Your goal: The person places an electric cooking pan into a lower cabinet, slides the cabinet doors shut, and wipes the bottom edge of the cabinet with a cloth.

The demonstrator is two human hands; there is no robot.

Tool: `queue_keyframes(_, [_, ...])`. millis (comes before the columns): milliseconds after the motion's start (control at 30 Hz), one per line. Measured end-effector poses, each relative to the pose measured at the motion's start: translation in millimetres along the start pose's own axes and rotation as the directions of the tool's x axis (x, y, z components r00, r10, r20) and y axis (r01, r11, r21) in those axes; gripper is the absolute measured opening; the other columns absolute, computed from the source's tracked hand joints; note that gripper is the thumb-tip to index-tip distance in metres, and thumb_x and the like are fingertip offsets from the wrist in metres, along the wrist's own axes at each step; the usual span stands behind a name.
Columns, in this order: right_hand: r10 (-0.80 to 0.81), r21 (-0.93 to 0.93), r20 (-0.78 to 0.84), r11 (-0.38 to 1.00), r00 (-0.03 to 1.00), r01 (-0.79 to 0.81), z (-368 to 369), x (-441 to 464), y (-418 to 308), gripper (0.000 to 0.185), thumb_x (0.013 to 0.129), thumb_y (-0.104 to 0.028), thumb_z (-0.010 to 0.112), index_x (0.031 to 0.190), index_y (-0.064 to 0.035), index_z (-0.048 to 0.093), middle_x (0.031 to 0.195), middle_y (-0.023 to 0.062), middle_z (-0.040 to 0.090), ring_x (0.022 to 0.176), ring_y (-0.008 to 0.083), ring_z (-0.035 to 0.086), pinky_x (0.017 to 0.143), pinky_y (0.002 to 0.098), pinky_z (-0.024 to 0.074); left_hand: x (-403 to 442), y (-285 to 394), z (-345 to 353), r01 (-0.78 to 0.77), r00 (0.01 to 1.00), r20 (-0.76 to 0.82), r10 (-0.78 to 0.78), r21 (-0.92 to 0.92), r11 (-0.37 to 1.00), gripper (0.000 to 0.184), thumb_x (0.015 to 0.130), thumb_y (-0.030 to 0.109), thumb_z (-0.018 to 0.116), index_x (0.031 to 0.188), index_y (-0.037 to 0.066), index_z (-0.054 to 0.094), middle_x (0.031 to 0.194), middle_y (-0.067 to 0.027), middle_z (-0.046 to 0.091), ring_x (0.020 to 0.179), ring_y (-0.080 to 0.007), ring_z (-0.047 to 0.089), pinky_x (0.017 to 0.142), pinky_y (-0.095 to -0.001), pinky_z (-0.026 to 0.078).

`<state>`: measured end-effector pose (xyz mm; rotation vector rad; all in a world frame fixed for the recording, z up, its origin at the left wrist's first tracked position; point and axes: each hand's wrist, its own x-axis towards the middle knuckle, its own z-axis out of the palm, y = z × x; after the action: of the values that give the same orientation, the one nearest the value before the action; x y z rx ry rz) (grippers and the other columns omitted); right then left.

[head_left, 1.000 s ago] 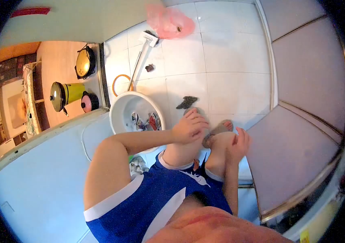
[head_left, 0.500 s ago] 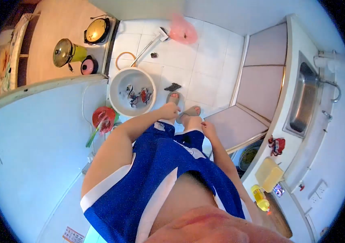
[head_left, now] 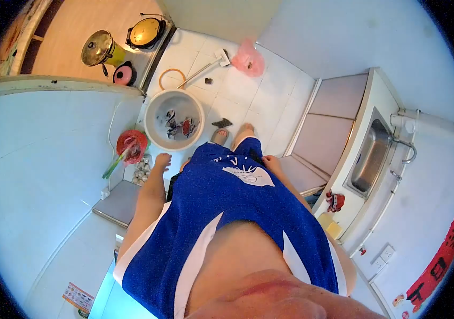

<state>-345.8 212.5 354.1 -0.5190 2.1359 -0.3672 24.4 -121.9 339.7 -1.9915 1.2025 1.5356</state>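
My left hand (head_left: 163,161) hangs to the left of my blue shirt, empty, its fingers loosely bent and slightly apart. Nearest to it stand a round whitish basin (head_left: 150,114) and a red basket (head_left: 131,139) with green stalks. Dark, white and red crumpled pieces (head_left: 187,126) lie in the basin; their kind is unclear. On the other side, my right hand (head_left: 273,162) is beside the hem of my blue clothes (head_left: 232,204). Its fingers are partly hidden and small, so their grip does not show. A dark flat piece (head_left: 222,123) lies on the floor by my slippered feet.
A long-handled floor tool (head_left: 205,69), a tan ring (head_left: 172,77) and a pink plastic bag (head_left: 249,58) lie ahead on the tiles. Pots (head_left: 97,49) sit on a wooden surface at left. A counter with a steel sink (head_left: 369,159) and a red crumpled item (head_left: 335,202) runs along the right.
My left hand has moved from in front of my legs out to the left. My right hand stays near the clothes' hem. I stand more upright, and the view has shifted.
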Motion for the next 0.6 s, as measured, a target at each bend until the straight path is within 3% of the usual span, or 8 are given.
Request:
queue_keyframes(100, [-0.007, -0.145, 0.115, 0.989, 0.993, 0.024, -41.9, 12.3, -32.3, 0.032, 0.078, -0.032, 0.059, 0.091, -0.0044, 0.068, 0.087, 0.0147, 0.066, 0.080, 0.0283, 0.064, 0.073, 0.0378, 0.0485, -9.8, 12.7, 24.1, 0.081, 0.980, 0.182, -0.079, -0.004, 0.997, 0.043, 0.078, 0.028, 0.061, 0.117, 0.014, 0.051, 0.102, -0.0073, 0.058, 0.088, -0.0240, 0.057, 0.072, -0.0479, 0.045])
queue_keyframes(167, [-0.065, -0.144, 0.105, 0.986, 0.992, 0.080, -56.3, 36.5, -30.0, 0.031, 0.077, -0.031, 0.060, 0.091, -0.0039, 0.068, 0.085, 0.0141, 0.067, 0.077, 0.0263, 0.064, 0.071, 0.0367, 0.0491, -12.6, 35.2, 39.1, -0.044, 0.971, 0.236, 0.038, 0.022, 0.999, 0.050, 0.078, 0.030, 0.061, 0.123, 0.010, 0.049, 0.105, -0.0082, 0.058, 0.088, -0.0262, 0.058, 0.070, -0.0493, 0.045])
queue_keyframes(233, [-0.133, -0.162, 0.124, 0.975, 0.983, 0.152, -73.5, 62.5, -19.1, 0.031, 0.076, -0.030, 0.061, 0.092, -0.0035, 0.068, 0.083, 0.0135, 0.067, 0.073, 0.0243, 0.065, 0.069, 0.0355, 0.0497, -16.2, 71.5, 41.3, -0.143, 0.955, 0.258, 0.147, -0.037, 0.989, 0.052, 0.078, 0.029, 0.062, 0.124, 0.007, 0.049, 0.099, -0.0094, 0.061, 0.083, -0.0235, 0.060, 0.067, -0.0442, 0.047])
queue_keyframes(300, [-0.043, -0.010, 0.089, 0.999, 0.995, 0.044, -100.9, 96.1, -22.2, 0.028, 0.077, -0.024, 0.060, 0.092, -0.0022, 0.067, 0.079, 0.0126, 0.067, 0.065, 0.0195, 0.064, 0.063, 0.0317, 0.0508, -24.3, 112.9, 33.3, -0.276, 0.954, 0.138, 0.266, 0.057, 0.959, 0.046, 0.078, 0.026, 0.062, 0.119, 0.005, 0.053, 0.089, -0.0102, 0.063, 0.077, -0.0194, 0.061, 0.063, -0.0353, 0.048])
queue_keyframes(367, [0.092, 0.287, 0.231, 0.945, 0.969, -0.158, -126.8, 131.6, -13.4, 0.028, 0.082, -0.021, 0.057, 0.103, -0.0034, 0.062, 0.079, 0.0105, 0.066, 0.060, 0.0168, 0.061, 0.052, 0.0290, 0.0494, -29.5, 148.9, 18.7, -0.436, 0.898, -0.007, 0.440, 0.109, 0.893, 0.043, 0.079, 0.023, 0.062, 0.116, 0.002, 0.054, 0.083, -0.0102, 0.064, 0.073, -0.0159, 0.060, 0.063, -0.0293, 0.048])
queue_keyframes(433, [0.137, 0.301, 0.252, 0.930, 0.958, -0.213, -166.5, 160.8, -17.4, 0.026, 0.083, -0.022, 0.055, 0.103, -0.0048, 0.059, 0.078, 0.0076, 0.065, 0.058, 0.0141, 0.059, 0.048, 0.0281, 0.0471, -39.7, 179.3, 14.5, -0.505, 0.844, -0.232, 0.484, -0.039, 0.862, 0.041, 0.081, 0.021, 0.060, 0.114, -0.001, 0.053, 0.084, -0.0110, 0.063, 0.073, -0.0159, 0.059, 0.065, -0.0290, 0.047])
queue_keyframes(533, [0.131, 0.169, 0.195, 0.972, 0.972, -0.164, -222.3, 219.7, -19.5, 0.021, 0.083, -0.020, 0.054, 0.098, -0.0062, 0.058, 0.075, 0.0052, 0.063, 0.056, 0.0115, 0.057, 0.046, 0.0263, 0.0449, -83.6, 225.1, 18.0, -0.566, 0.795, -0.392, 0.462, -0.209, 0.797, 0.037, 0.082, 0.019, 0.058, 0.113, 0.000, 0.053, 0.086, -0.0108, 0.064, 0.076, -0.0155, 0.059, 0.066, -0.0290, 0.047])
queue_keyframes(600, [0.126, 0.145, 0.177, 0.978, 0.976, -0.153, -260.0, 256.2, -27.9, 0.020, 0.083, -0.020, 0.053, 0.097, -0.0065, 0.058, 0.075, 0.0045, 0.062, 0.057, 0.0112, 0.056, 0.046, 0.0260, 0.0449, -82.3, 214.7, 31.0, -0.582, 0.791, -0.381, 0.479, -0.224, 0.782, 0.036, 0.082, 0.019, 0.058, 0.113, 0.001, 0.054, 0.089, -0.0115, 0.064, 0.078, -0.0166, 0.060, 0.068, -0.0294, 0.047])
